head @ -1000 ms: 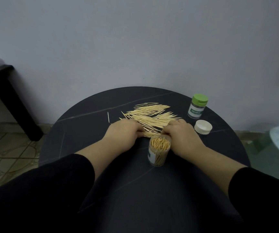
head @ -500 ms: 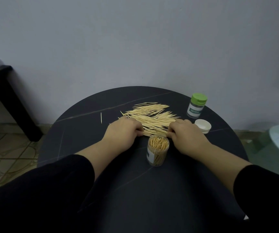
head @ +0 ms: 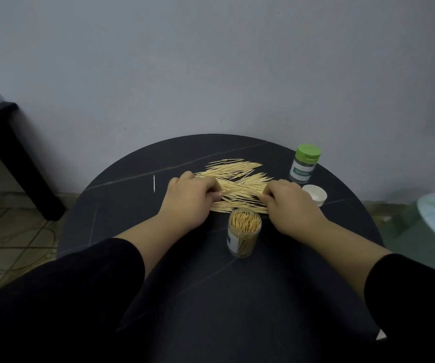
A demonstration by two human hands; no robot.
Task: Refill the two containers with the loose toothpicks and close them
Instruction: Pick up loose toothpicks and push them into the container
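Our right hand (head: 293, 205) has left the jar (head: 244, 233) to join our left hand (head: 189, 199) at the toothpicks (head: 240, 174) on the bench (head: 237, 297) just behind it; all fingers (head: 267, 195) pinch sticks, 1 more bundle looks due.

Only thing I can actually read is on the green-lidded container (head: 305, 163) over on my right: the green band across its white label (head: 301, 172) says TOOTHPICK in pale caps. The open container (head: 244, 226) near me has a side label (head: 233, 241) too, but it's turned away and I can't make out a word
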